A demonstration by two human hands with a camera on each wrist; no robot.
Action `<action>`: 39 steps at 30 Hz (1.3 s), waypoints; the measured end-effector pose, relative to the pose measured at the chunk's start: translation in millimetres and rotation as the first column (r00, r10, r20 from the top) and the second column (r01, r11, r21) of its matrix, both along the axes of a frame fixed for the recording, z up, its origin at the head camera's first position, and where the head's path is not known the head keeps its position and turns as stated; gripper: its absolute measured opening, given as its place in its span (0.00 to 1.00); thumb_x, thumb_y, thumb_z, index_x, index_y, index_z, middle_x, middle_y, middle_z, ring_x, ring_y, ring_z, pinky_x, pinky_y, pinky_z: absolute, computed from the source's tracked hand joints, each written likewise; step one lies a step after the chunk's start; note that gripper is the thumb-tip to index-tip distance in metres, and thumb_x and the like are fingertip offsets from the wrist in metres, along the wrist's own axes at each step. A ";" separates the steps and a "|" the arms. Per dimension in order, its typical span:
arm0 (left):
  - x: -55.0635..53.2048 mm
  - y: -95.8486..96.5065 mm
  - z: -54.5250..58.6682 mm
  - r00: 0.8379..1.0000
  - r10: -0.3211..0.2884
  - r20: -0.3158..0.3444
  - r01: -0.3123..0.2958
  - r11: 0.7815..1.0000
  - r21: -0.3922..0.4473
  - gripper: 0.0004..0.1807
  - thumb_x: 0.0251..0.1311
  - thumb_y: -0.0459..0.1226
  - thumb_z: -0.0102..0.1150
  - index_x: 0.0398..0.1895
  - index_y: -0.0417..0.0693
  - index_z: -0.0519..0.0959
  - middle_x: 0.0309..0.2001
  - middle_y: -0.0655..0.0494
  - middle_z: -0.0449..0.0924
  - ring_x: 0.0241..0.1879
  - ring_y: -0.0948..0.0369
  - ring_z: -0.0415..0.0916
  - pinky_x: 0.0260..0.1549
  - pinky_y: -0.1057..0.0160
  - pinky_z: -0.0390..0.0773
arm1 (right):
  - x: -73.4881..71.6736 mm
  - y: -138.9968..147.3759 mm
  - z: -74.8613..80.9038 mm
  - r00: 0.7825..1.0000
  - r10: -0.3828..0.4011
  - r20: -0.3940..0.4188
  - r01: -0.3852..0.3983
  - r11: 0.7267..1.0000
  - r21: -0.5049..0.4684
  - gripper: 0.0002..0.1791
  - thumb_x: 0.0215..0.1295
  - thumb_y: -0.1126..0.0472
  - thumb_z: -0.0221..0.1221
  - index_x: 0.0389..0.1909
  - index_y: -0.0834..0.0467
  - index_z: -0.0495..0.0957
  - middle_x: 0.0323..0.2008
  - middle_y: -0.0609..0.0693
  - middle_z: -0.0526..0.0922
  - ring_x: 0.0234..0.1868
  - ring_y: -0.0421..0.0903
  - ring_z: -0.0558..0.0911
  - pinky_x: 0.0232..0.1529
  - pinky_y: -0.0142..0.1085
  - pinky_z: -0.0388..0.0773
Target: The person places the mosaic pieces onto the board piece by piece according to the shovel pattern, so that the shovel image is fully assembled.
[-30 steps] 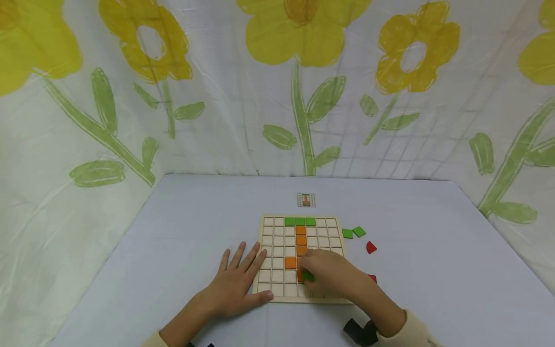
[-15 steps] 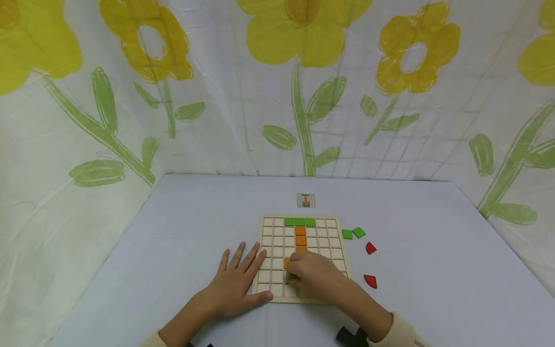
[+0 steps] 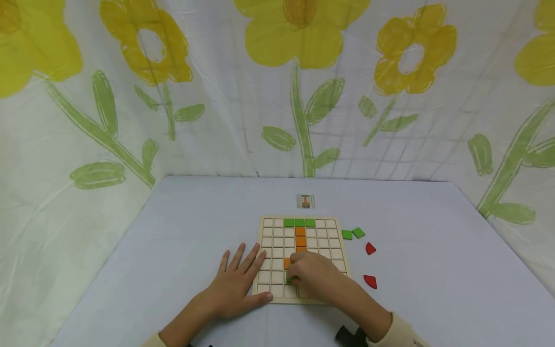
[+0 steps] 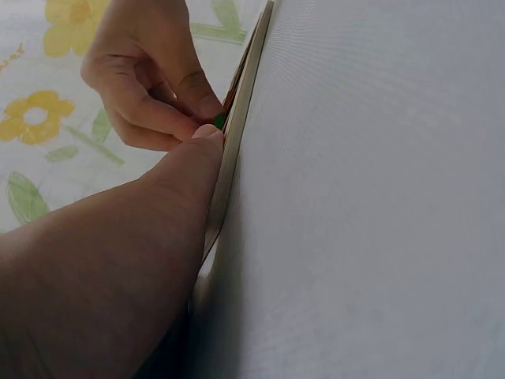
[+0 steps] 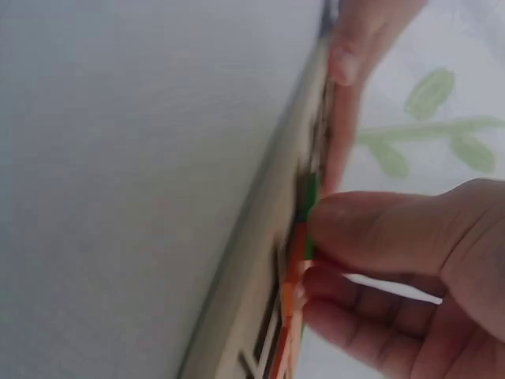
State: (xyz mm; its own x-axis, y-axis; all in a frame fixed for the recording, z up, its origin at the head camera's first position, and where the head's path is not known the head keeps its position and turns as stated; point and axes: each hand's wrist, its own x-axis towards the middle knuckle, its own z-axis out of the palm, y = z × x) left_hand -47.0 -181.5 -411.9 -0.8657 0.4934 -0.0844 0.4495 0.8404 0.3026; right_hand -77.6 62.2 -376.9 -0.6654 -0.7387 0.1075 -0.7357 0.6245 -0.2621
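Left hand [image 3: 236, 284]: laid flat, fingers straight and spread, on the tabletop [image 3: 173, 231]. The fingertips rest on the near-left edge of the wooden grid board [image 3: 300, 258] and the thumb lies along its near edge. Nothing is held in this grip.

Wooden grid board: lies flat at the middle of the tabletop. A row of three green tiles [image 3: 299, 222] is seated in the far row; a column of orange tiles [image 3: 300, 237] runs from it toward the near side.

Green tile [image 3: 289, 278]: pinched at the fingertips of the right hand and set against the board surface in a cell of the near rows, just left of the orange column's near end. The tile lies directly under the grip, at its left tip. From the right wrist view it is seen pressed edge-on into the board [image 5: 260, 260], the green tile [image 5: 311, 213] beside orange ones.

Right hand [image 3: 314, 277]: fingers curled, narrow grip on the green tile; this hand is the nearer one to the cell, while the left only steadies.

Loose pieces, right of the board, apart from it: two green squares [image 3: 352, 233], two red pieces [image 3: 370, 265].

Small pattern card [image 3: 305, 201]: just beyond the board's far edge.
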 end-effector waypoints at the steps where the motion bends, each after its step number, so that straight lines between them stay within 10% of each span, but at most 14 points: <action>1: -0.1 0.0 -0.1 1.000 0.001 0.000 -0.001 1.000 -0.002 0.53 0.64 0.73 0.38 0.81 0.50 0.48 0.81 0.50 0.37 0.77 0.40 0.29 0.66 0.30 0.32 | 0.0 0.4 0.7 1.000 0.002 -0.001 -0.002 1.000 0.005 0.05 0.56 0.67 0.72 0.28 0.53 0.90 0.24 0.38 0.74 0.26 0.35 0.68 0.30 0.25 0.71; 28: 0.0 0.9 2.4 1.000 0.012 0.008 -0.012 1.000 -0.007 0.53 0.64 0.73 0.39 0.81 0.50 0.49 0.81 0.50 0.38 0.77 0.41 0.30 0.66 0.30 0.32 | 1.6 0.1 -1.3 0.999 -0.023 -0.037 0.021 0.999 -0.041 0.09 0.54 0.69 0.72 0.21 0.52 0.87 0.22 0.37 0.74 0.25 0.35 0.68 0.28 0.26 0.71; 39: 0.5 1.2 0.5 1.000 0.008 -0.003 -0.008 1.000 -0.004 0.52 0.64 0.73 0.39 0.81 0.50 0.49 0.81 0.50 0.39 0.77 0.41 0.31 0.66 0.30 0.33 | -7.0 26.3 16.2 0.987 -0.097 0.127 0.095 0.995 0.026 0.02 0.59 0.62 0.70 0.30 0.51 0.88 0.29 0.37 0.80 0.31 0.37 0.76 0.35 0.33 0.77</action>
State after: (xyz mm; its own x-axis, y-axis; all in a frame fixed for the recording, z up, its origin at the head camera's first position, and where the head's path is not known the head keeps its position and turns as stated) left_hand -46.4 -180.3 -411.4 -0.8698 0.4863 -0.0839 0.4438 0.8452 0.2978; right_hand -84.6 88.4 -360.7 -0.7407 -0.6718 0.0027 -0.6332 0.6968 -0.3368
